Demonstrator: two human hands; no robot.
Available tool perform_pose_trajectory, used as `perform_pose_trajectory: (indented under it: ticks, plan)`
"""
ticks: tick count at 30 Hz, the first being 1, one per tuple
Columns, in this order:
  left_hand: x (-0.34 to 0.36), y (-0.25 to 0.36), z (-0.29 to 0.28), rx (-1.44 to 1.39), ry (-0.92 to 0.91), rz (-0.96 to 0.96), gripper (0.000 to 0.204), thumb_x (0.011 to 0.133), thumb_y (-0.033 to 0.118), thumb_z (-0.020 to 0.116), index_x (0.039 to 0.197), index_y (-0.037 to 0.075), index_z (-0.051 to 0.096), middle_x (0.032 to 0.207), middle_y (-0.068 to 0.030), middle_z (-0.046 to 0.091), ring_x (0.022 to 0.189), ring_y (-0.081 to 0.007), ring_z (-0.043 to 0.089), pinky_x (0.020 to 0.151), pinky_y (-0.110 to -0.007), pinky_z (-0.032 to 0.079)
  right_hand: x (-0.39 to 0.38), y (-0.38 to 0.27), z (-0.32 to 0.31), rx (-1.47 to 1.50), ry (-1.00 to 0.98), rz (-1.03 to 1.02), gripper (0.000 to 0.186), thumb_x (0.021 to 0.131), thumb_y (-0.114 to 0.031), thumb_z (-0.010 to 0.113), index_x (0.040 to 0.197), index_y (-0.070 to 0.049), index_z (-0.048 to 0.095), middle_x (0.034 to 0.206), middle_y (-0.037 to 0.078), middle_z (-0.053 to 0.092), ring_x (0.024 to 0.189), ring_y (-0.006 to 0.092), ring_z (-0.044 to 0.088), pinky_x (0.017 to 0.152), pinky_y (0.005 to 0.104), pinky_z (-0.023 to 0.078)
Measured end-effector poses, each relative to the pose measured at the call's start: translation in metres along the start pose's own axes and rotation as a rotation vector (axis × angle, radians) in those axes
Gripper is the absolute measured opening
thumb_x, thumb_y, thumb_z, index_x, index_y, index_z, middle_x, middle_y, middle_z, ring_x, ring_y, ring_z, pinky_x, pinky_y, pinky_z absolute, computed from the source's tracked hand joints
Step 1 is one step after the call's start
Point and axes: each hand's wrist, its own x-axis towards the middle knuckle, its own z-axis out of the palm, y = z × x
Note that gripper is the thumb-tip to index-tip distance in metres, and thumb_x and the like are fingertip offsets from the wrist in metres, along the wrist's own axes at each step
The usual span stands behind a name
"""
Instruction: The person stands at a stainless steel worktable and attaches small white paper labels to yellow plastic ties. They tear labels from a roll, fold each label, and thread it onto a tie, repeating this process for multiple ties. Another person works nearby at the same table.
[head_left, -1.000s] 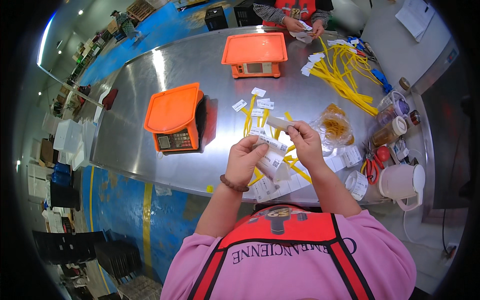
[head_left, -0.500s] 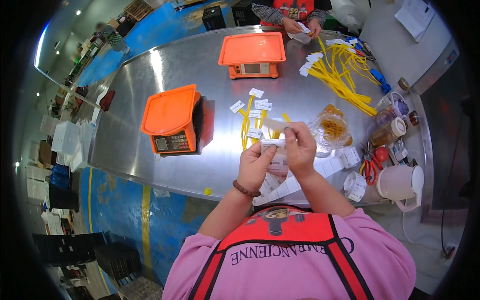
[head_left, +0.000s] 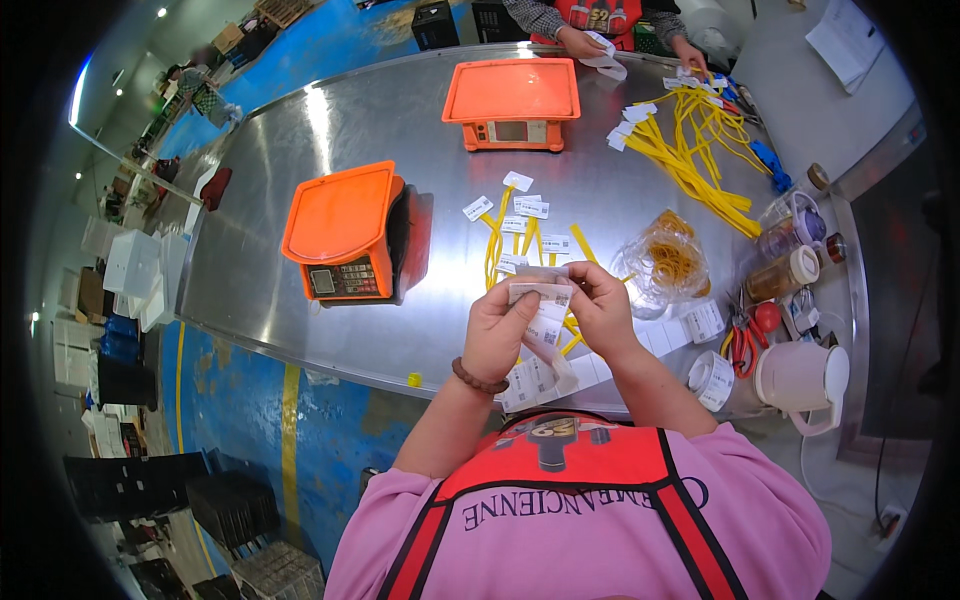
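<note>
In front of my chest, my left hand (head_left: 497,325) is closed on a folded strip of white labels (head_left: 545,322), which hangs down toward the table edge. My right hand (head_left: 603,308) pinches the strip's upper end, its fingertips close to the left hand's. A bit of yellow shows beside the right fingers; whether they hold it too, I cannot tell. Just beyond my hands lie several yellow ties (head_left: 493,250) with white labels stuck on their ends. More of the label strip (head_left: 652,338) runs across the table under my right forearm to a label roll (head_left: 710,378).
Two orange scales (head_left: 340,215) (head_left: 510,92) stand on the metal table (head_left: 235,270). To the right are a bag of rubber bands (head_left: 668,258), a yellow tie bundle (head_left: 690,170), red-handled pliers (head_left: 742,345), jars (head_left: 785,272) and a pink kettle (head_left: 800,375). Opposite, a co-worker's hand (head_left: 688,55) reaches toward the bundle.
My right hand has come down and level with the left; the small label piece it held raised now meets the strip. The co-worker's hands have moved apart, one toward the yellow ties.
</note>
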Motion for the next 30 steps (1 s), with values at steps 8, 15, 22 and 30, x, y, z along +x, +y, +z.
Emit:
perform_pose_trajectory:
  ticks: [8, 15, 22, 30]
  plan:
    - [0.006, -0.01, -0.004, -0.034, 0.059, -0.065, 0.02, 0.086, 0.011, 0.055, 0.102, -0.002, 0.057, 0.096, -0.0048, 0.06, 0.084, -0.0102, 0.056, 0.075, -0.023, 0.046, 0.002, -0.006, 0.002, 0.073, 0.052, -0.052, 0.015, 0.082, -0.007, 0.057, 0.093, 0.003, 0.058, 0.081, 0.006, 0.063, 0.072, 0.0091, 0.058, 0.064, 0.0224, 0.047]
    - [0.017, -0.028, -0.004, 0.043, 0.191, 0.099, 0.02, 0.086, 0.012, 0.056, 0.1, -0.001, 0.058, 0.094, -0.0057, 0.062, 0.081, -0.011, 0.058, 0.072, -0.024, 0.047, 0.003, -0.004, -0.001, 0.015, 0.06, -0.091, 0.017, 0.083, -0.007, 0.056, 0.095, 0.004, 0.059, 0.079, 0.007, 0.064, 0.073, 0.0097, 0.059, 0.066, 0.023, 0.047]
    - [0.017, -0.02, 0.0, -0.15, 0.145, -0.111, 0.019, 0.085, 0.011, 0.057, 0.099, -0.002, 0.059, 0.09, -0.0065, 0.063, 0.077, -0.0111, 0.059, 0.069, -0.025, 0.048, 0.003, -0.008, -0.003, 0.012, 0.041, -0.072, 0.018, 0.083, -0.007, 0.054, 0.096, 0.005, 0.059, 0.08, 0.008, 0.064, 0.073, 0.0106, 0.059, 0.066, 0.023, 0.047]
    - [0.014, -0.012, -0.001, -0.063, 0.101, -0.112, 0.019, 0.084, 0.01, 0.058, 0.098, -0.003, 0.059, 0.089, -0.0066, 0.062, 0.076, -0.0107, 0.059, 0.068, -0.024, 0.048, 0.001, -0.026, -0.009, 0.196, -0.105, 0.009, 0.021, 0.083, -0.011, 0.055, 0.095, 0.005, 0.058, 0.086, 0.007, 0.062, 0.078, 0.0089, 0.056, 0.069, 0.0228, 0.045]
